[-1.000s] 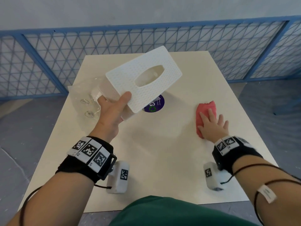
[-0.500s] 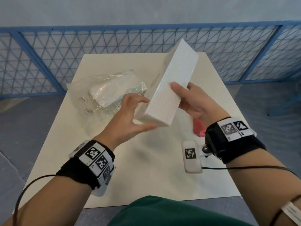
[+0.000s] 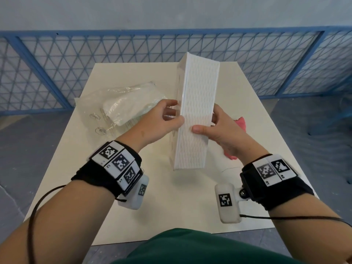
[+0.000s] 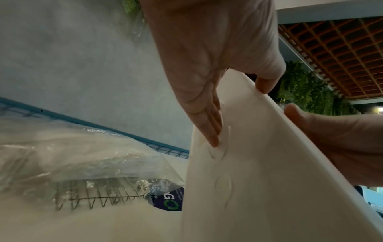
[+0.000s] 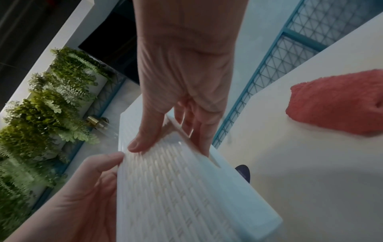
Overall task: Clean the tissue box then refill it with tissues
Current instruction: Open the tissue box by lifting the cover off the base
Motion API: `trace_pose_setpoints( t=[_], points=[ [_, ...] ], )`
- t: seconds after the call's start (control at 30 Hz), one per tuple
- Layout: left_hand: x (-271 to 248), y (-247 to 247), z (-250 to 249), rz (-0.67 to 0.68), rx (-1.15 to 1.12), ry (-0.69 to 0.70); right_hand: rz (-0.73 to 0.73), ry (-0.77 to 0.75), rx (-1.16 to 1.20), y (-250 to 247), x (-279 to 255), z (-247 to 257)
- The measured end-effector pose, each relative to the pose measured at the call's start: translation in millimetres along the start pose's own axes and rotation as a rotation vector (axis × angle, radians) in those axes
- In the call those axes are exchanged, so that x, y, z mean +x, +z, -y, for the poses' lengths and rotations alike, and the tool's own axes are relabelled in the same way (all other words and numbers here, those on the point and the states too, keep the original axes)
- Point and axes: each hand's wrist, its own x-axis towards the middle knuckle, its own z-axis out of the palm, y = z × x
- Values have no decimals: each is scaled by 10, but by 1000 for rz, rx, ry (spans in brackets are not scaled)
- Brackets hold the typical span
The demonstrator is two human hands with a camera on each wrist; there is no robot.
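Note:
The white textured tissue box (image 3: 196, 119) is held on edge above the table, its long side facing up. My left hand (image 3: 162, 121) grips its left side, thumb on the textured face and fingers on the smooth underside (image 4: 259, 163). From the right, my right hand (image 3: 215, 128) grips it, thumb on the patterned face (image 5: 165, 188) and fingers behind. A clear plastic bag of tissues (image 3: 125, 107) lies at the table's back left. The red cloth (image 3: 240, 122) lies on the table behind my right hand, partly hidden.
The cream table (image 3: 171, 206) stands against a blue mesh fence (image 3: 76, 63). A purple round sticker (image 4: 170, 203) shows on the table under the box. Grey floor lies on both sides.
My right hand left the red cloth and took hold of the box. Both hands turned the box from its opening facing up onto its edge and brought it nearer.

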Motion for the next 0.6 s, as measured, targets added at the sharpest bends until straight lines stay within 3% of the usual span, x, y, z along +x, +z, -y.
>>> trace_pose_setpoints(
  t=[0.6],
  points=[
    [-45,234,-187,22,249,12,65,-29,-37,-53,33,-200]
  ],
)
